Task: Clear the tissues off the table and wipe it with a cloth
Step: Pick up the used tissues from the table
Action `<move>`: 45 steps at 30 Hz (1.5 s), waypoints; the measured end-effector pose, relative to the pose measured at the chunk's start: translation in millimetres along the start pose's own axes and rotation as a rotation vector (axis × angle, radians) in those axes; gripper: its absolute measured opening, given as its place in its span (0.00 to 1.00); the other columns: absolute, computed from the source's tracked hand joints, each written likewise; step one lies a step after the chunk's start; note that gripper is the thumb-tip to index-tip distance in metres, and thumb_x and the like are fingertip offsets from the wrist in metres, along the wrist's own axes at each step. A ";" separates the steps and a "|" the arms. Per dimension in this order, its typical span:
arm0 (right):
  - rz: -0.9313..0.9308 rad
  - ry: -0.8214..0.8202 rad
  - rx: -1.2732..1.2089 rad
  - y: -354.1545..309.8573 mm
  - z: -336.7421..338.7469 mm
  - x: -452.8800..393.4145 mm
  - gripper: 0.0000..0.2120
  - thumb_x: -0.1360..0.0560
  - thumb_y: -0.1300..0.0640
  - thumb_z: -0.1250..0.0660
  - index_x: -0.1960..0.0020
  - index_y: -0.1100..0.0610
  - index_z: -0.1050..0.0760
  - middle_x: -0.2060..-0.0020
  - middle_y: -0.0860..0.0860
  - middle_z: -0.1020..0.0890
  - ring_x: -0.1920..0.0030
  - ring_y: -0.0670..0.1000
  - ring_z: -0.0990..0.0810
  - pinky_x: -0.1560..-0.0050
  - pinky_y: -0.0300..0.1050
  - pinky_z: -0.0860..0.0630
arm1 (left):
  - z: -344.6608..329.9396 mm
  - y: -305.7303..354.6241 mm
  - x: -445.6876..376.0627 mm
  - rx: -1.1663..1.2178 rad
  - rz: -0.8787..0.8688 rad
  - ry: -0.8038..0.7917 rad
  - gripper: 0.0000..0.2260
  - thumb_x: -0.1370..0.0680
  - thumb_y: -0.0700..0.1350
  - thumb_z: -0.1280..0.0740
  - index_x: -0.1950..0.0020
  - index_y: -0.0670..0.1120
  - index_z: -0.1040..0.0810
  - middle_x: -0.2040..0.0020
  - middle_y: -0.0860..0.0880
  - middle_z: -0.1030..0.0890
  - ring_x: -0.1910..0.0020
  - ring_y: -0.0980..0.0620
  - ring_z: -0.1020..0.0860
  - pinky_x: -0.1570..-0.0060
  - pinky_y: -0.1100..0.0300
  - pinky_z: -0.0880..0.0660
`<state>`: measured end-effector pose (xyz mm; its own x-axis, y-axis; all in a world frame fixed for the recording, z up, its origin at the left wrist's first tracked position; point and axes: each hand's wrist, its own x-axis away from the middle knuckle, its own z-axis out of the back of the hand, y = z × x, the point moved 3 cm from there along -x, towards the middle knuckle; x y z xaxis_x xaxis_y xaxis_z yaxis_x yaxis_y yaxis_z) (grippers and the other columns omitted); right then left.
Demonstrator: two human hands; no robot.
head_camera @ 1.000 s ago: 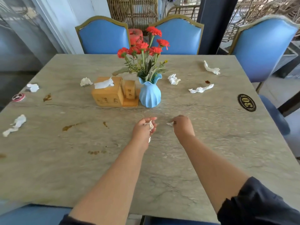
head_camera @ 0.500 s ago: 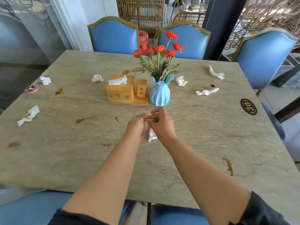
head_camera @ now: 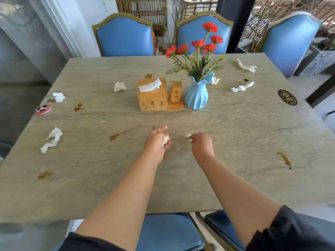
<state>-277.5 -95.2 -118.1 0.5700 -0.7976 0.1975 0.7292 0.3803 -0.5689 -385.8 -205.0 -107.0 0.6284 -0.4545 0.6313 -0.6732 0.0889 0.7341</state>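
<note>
A: What writing can you read on the table (head_camera: 235,160)?

B: A black oval plate (head_camera: 287,97) near the right edge is showing the number 30 in gold. The wooden tissue box (head_camera: 152,98) is carrying some characters on its front, but I cannot read them surely. The small wooden block (head_camera: 176,91) just beside it is also bearing two characters. A round red badge (head_camera: 43,109) is lying at the left edge; its print is too small to read.

A: What is different from half a second ago?

B: The two hands were pressed together in front of the blue vase (head_camera: 196,93). Now they are apart. The view is also sitting a little more to the right.

A: And the fingers?

B: The left hand (head_camera: 157,140) is turning palm up, its fingers loosely curling around a crumpled tissue (head_camera: 165,140). The right hand (head_camera: 201,144) is pinching a small white scrap (head_camera: 190,138) at its fingertips, knuckles up.

A: How are the other tissues looking?

B: They are white, crumpled, some twisted long. Two are lying at the left side: a twisted tissue (head_camera: 51,140) and a small wad (head_camera: 59,96). A ball (head_camera: 119,86) is resting left of the box. One piece (head_camera: 215,80) is peeking from behind the vase, and two strips, a near strip (head_camera: 242,87) and a far strip (head_camera: 246,66), are lying at the right. Brown stains (head_camera: 114,136) are spotting the surface.
</note>
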 end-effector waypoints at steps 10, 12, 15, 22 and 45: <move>0.103 -0.079 -0.444 -108.2 1.9 45.5 0.10 0.31 0.54 0.25 0.54 0.53 0.24 0.61 0.47 0.18 0.61 0.46 0.22 0.65 0.41 0.28 | 46.3 25.7 28.9 0.190 -0.016 0.007 0.09 0.20 0.38 0.39 0.47 0.49 0.22 0.39 0.45 0.22 0.41 0.46 0.23 0.47 0.52 0.23; 0.135 -0.100 -0.408 -121.7 -3.7 52.9 0.09 0.31 0.52 0.25 0.57 0.54 0.22 0.62 0.47 0.18 0.61 0.46 0.21 0.63 0.42 0.25 | 60.6 31.0 33.0 0.243 -0.015 0.028 0.06 0.20 0.41 0.38 0.49 0.48 0.22 0.37 0.44 0.23 0.40 0.46 0.24 0.55 0.54 0.23; 0.174 -0.181 -0.398 -142.7 -17.0 65.4 0.07 0.30 0.53 0.26 0.56 0.56 0.18 0.61 0.49 0.16 0.64 0.46 0.22 0.63 0.44 0.24 | 86.2 38.9 39.3 0.318 -0.076 0.057 0.06 0.22 0.46 0.34 0.50 0.44 0.23 0.37 0.43 0.24 0.39 0.46 0.24 0.53 0.54 0.21; 0.244 -0.337 -0.405 -207.1 -63.6 85.1 0.07 0.25 0.55 0.30 0.63 0.50 0.20 0.69 0.45 0.22 0.74 0.43 0.32 0.72 0.38 0.35 | 174.5 66.9 44.8 0.260 -0.223 0.195 0.06 0.21 0.40 0.35 0.45 0.41 0.24 0.52 0.44 0.20 0.54 0.51 0.20 0.46 0.57 0.23; 0.628 -0.346 0.199 -381.7 -300.1 13.8 0.23 0.27 0.58 0.31 0.32 0.55 0.29 0.33 0.52 0.27 0.33 0.55 0.33 0.32 0.44 0.39 | 395.9 158.5 -57.3 0.121 -0.207 0.369 0.09 0.23 0.35 0.35 0.46 0.46 0.22 0.53 0.43 0.19 0.61 0.50 0.20 0.59 0.57 0.22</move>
<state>-661.6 -391.9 -137.8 0.9649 -0.2215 0.1412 0.2626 0.8199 -0.5087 -682.8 -515.7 -125.8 0.8373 -0.1024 0.5371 -0.5453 -0.0852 0.8339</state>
